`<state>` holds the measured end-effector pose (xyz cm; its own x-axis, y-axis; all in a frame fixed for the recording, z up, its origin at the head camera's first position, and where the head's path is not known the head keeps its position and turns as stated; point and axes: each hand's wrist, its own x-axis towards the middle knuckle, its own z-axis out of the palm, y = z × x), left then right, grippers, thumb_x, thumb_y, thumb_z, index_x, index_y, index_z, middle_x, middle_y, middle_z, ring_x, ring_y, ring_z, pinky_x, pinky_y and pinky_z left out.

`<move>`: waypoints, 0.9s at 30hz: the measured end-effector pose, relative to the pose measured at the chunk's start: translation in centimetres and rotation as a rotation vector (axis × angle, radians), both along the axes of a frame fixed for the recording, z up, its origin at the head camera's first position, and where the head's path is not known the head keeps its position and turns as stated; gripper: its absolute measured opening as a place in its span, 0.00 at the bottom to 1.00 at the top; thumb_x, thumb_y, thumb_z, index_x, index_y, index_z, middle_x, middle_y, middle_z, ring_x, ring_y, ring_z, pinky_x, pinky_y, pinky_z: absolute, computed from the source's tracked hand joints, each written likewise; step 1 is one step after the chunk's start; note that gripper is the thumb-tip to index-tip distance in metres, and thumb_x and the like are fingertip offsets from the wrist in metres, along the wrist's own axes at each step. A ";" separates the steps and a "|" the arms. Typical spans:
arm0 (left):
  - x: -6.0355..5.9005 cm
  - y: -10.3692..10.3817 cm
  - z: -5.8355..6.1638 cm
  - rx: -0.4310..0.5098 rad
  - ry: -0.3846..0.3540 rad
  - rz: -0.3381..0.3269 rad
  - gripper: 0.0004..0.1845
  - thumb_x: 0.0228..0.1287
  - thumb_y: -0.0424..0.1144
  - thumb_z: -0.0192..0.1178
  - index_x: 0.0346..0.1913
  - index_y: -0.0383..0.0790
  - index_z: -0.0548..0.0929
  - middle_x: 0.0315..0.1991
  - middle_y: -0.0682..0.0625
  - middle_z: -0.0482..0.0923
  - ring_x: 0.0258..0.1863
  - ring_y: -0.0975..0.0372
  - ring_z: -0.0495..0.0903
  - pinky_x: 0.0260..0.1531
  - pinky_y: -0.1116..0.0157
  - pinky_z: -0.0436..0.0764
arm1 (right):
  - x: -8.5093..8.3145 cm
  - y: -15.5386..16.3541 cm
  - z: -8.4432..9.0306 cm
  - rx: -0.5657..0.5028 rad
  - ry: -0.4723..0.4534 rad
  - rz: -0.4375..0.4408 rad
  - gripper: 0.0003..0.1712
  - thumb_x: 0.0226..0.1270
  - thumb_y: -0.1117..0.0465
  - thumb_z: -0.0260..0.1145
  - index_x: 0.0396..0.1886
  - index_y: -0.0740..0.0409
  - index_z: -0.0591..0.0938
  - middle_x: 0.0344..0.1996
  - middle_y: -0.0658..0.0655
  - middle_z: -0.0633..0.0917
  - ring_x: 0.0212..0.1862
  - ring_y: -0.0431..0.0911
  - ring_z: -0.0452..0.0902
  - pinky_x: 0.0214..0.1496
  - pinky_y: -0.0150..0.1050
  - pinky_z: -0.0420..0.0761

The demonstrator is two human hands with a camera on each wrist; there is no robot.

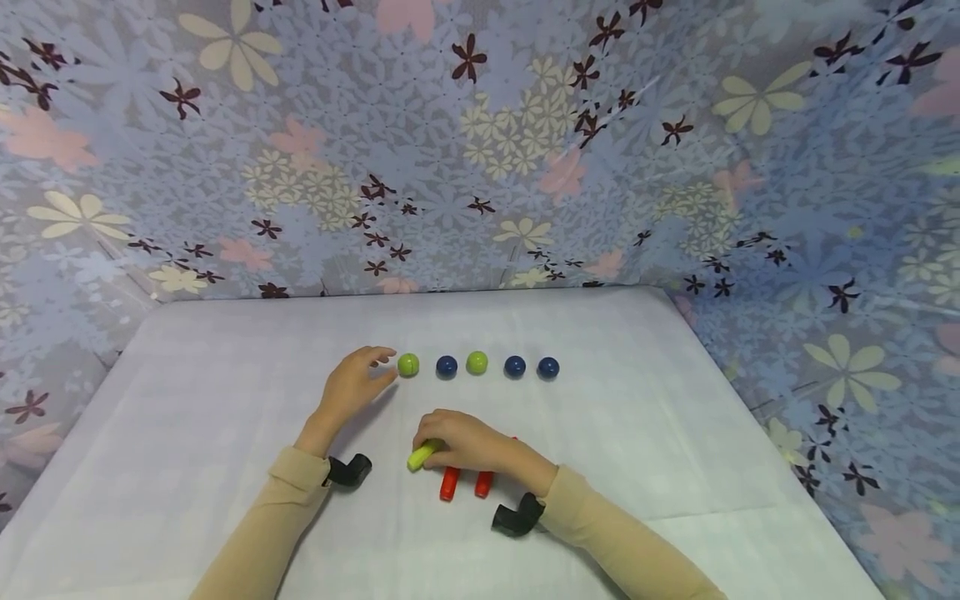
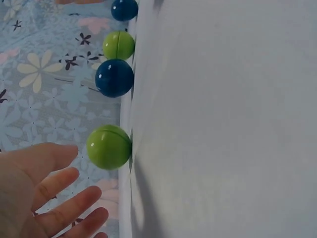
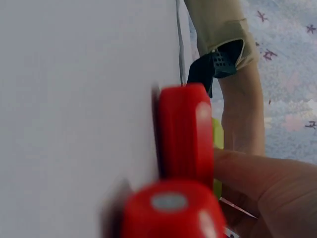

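My left hand [image 1: 352,385] lies on the white desk [image 1: 225,375], fingers [image 2: 64,213] spread and relaxed, holding nothing, tips just beside the leftmost green ball [image 1: 408,364]. That ball heads a row: blue ball [image 1: 446,367], second green ball [image 1: 477,362], then two more blue balls [image 1: 531,367]. My right hand [image 1: 465,440] rests nearer me, fingers curled around a green peg [image 1: 422,456]. Two red pegs [image 1: 465,483] lie partly under that hand, side by side.
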<state>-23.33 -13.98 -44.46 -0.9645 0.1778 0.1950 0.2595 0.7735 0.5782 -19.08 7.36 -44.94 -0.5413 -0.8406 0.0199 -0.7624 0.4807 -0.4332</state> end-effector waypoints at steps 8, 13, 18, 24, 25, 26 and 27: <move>-1.1 0.6 -0.7 0.058 -0.029 -0.038 0.25 0.55 0.45 0.61 0.56 0.42 0.73 0.47 0.43 0.78 0.48 0.51 0.76 0.45 0.52 0.75 | -0.9 0.9 0.6 -0.080 0.027 -0.062 0.11 0.54 0.55 0.67 0.39 0.48 0.81 0.36 0.42 0.80 0.41 0.33 0.70 0.50 0.26 0.72; -1.7 1.1 -0.7 0.051 -0.029 -0.068 0.27 0.54 0.47 0.62 0.57 0.42 0.72 0.48 0.42 0.77 0.48 0.51 0.76 0.46 0.51 0.74 | -1.6 1.8 1.4 -0.139 0.022 -0.085 0.11 0.53 0.59 0.68 0.38 0.51 0.81 0.36 0.44 0.80 0.42 0.34 0.71 0.50 0.27 0.73; -2.0 1.4 -1.1 0.051 -0.026 -0.087 0.23 0.53 0.45 0.63 0.53 0.41 0.76 0.47 0.44 0.78 0.46 0.52 0.76 0.45 0.52 0.75 | -2.0 2.5 2.2 -0.205 0.025 -0.113 0.11 0.52 0.62 0.68 0.37 0.52 0.81 0.35 0.45 0.80 0.41 0.35 0.71 0.48 0.28 0.73; -2.2 1.6 -1.7 0.039 -0.006 -0.090 0.20 0.53 0.42 0.63 0.50 0.41 0.77 0.43 0.46 0.79 0.43 0.55 0.77 0.43 0.56 0.76 | -2.4 3.0 2.8 -0.281 0.021 -0.146 0.10 0.50 0.65 0.68 0.36 0.54 0.82 0.34 0.48 0.80 0.40 0.37 0.73 0.46 0.30 0.75; -2.2 1.7 -1.8 0.039 -0.004 -0.091 0.20 0.53 0.42 0.63 0.50 0.41 0.77 0.43 0.46 0.79 0.42 0.55 0.77 0.43 0.56 0.76 | -2.4 3.1 2.8 -0.290 0.019 -0.152 0.11 0.51 0.65 0.68 0.36 0.55 0.82 0.34 0.48 0.80 0.40 0.37 0.73 0.46 0.30 0.76; -2.2 1.7 -1.8 0.040 -0.003 -0.091 0.20 0.53 0.41 0.63 0.50 0.41 0.77 0.43 0.46 0.79 0.42 0.55 0.77 0.44 0.56 0.76 | -2.5 3.2 2.8 -0.292 0.016 -0.162 0.11 0.51 0.64 0.68 0.37 0.55 0.82 0.35 0.48 0.81 0.40 0.37 0.73 0.46 0.30 0.76; -2.1 1.8 -1.8 0.041 -0.002 -0.091 0.20 0.53 0.41 0.63 0.50 0.41 0.77 0.43 0.46 0.79 0.42 0.55 0.77 0.44 0.56 0.76 | -2.6 3.3 2.8 -0.295 0.011 -0.172 0.11 0.52 0.64 0.68 0.38 0.55 0.82 0.35 0.48 0.81 0.40 0.37 0.73 0.46 0.30 0.76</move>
